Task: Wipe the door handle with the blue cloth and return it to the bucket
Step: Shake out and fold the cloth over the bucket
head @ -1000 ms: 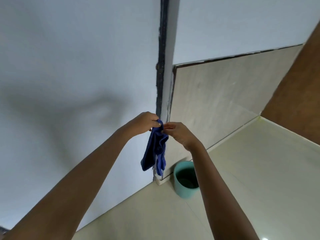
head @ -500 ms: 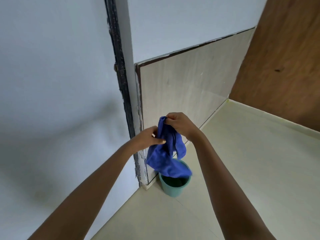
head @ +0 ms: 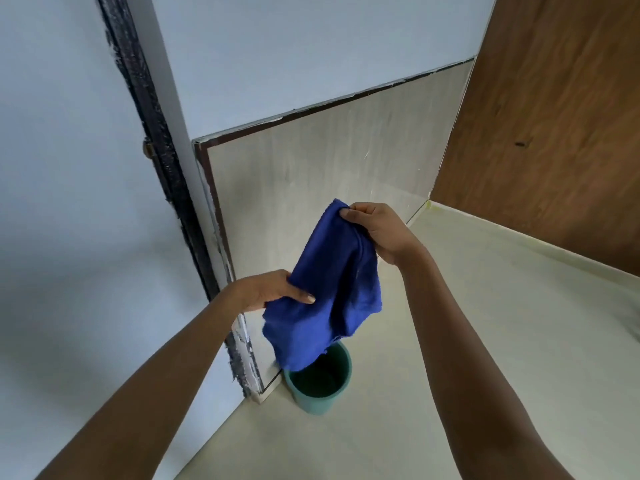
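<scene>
Both hands hold the blue cloth (head: 325, 289) spread in the air; the right hand (head: 375, 230) pinches its top corner with closed fingers; the left hand (head: 273, 292) grips its left edge, thumb pressed on top; the cloth hangs above the green bucket (head: 320, 393), which stands on the floor (head: 485, 341) at the wall's corner.

Soft, even daylight, moderately bright, with no hard glare. Broad diffuse shadow across the pale blue-white painted wall (head: 69, 202) at lower left. Strong wide-angle bending of straight lines toward the edges, as along the dark chipped door frame strip (head: 162, 174). Slightly soft focus throughout, grain on the cream tiled floor (head: 502, 341).
</scene>
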